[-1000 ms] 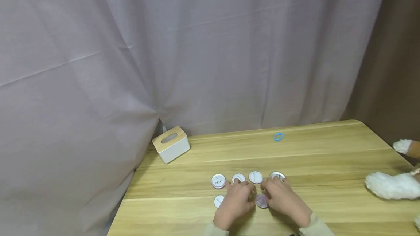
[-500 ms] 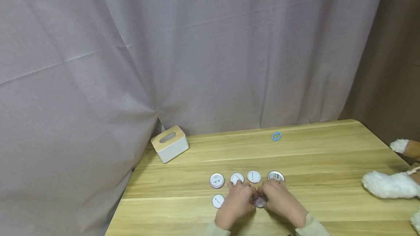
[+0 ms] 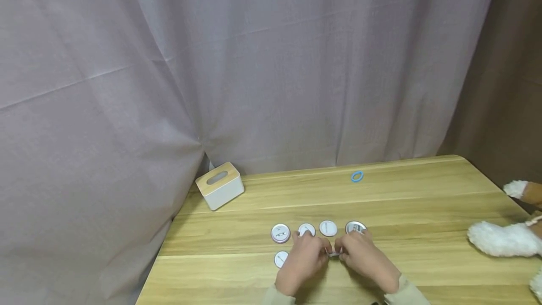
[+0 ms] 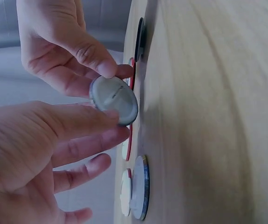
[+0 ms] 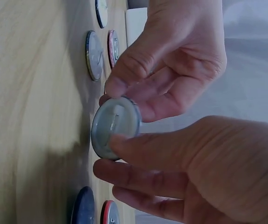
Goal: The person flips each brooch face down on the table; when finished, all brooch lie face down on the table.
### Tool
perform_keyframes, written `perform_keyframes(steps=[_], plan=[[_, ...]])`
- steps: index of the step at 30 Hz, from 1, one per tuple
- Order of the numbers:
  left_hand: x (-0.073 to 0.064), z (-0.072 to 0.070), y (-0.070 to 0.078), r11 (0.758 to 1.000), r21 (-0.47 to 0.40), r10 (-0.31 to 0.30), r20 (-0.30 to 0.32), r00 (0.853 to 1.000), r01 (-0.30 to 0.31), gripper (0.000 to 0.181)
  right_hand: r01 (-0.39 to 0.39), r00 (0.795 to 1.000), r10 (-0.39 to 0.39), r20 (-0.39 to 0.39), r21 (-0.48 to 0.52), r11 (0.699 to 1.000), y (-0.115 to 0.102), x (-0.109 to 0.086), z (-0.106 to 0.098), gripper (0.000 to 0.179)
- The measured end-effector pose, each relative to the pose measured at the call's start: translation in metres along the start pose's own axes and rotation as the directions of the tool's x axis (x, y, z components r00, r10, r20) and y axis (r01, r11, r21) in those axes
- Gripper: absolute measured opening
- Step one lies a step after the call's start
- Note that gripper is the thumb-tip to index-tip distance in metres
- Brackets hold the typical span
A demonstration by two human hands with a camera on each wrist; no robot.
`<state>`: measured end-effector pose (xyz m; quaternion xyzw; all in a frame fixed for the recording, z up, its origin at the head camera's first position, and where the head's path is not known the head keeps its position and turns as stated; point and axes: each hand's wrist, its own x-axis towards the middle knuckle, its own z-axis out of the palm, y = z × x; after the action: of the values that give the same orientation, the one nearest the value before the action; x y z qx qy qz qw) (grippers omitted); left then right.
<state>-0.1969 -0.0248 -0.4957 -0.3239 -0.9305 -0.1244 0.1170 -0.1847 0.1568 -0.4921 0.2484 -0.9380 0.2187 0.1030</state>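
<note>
Between both hands a round pin-back button badge (image 4: pixel 117 100) is tilted up, its pale back and pin facing the wrist cameras. My left hand (image 3: pixel 302 259) pinches one side of it between thumb and fingers. On the opposite side, my right hand (image 3: pixel 365 254) pinches it too, thumb on the back (image 5: pixel 106 126). From the head view only a thin edge of this badge shows. Ahead of the hands lie other badges, pin side up: one at left (image 3: pixel 281 233), two in the middle (image 3: pixel 328 228) and one at right (image 3: pixel 354 226). A smaller badge (image 3: pixel 280 259) lies left of my left hand.
A white tissue box with a wooden lid (image 3: pixel 220 187) stands at the table's back left. Near the back edge lies a blue ring-shaped band (image 3: pixel 357 176). White and brown plush parts (image 3: pixel 504 240) reach over the right side. A grey curtain (image 3: pixel 271 69) hangs behind.
The badge between the hands showed its purple face upward before. Both hands have come together on it and tipped it up, so its back now faces the wrist cameras.
</note>
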Motion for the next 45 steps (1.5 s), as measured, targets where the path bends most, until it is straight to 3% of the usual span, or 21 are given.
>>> perform_keyframes(steps=[5, 9, 19, 26, 39, 45], plan=[[-0.001, -0.002, -0.004, 1.0, 0.008, 0.006, -0.049, 0.999, -0.005, 0.007, -0.021, 0.998, 0.022, -0.056, 0.018, 1.0, -0.003, 0.0, -0.004, 0.023], [0.0, -0.003, -0.005, 1.0, -0.014, -0.001, -0.048, 0.999, 0.0, 0.005, -0.024, 0.996, 0.025, -0.082, 0.01, 1.0, -0.004, 0.001, -0.005, 0.026], [-0.004, 0.001, -0.003, 0.999, 0.034, 0.0, -0.031, 1.0, 0.001, 0.016, 0.027, 0.996, -0.029, -0.082, -0.019, 0.999, -0.002, 0.001, 0.006, 0.031], [-0.004, 0.006, -0.002, 0.998, 0.06, -0.005, -0.04, 0.999, 0.007, 0.019, 0.003, 0.998, -0.005, -0.062, -0.032, 0.999, -0.003, 0.002, 0.011, 0.033], [0.001, 0.01, 0.0, 0.997, 0.079, -0.03, 0.03, 0.999, 0.027, 0.016, -0.058, 0.998, 0.057, -0.011, -0.069, 0.996, -0.007, 0.007, 0.013, 0.033], [0.0, 0.011, 0.0, 0.995, 0.09, -0.051, 0.08, 0.995, 0.044, 0.013, -0.119, 0.992, 0.121, 0.036, -0.055, 0.991, -0.008, 0.008, 0.012, 0.032]])
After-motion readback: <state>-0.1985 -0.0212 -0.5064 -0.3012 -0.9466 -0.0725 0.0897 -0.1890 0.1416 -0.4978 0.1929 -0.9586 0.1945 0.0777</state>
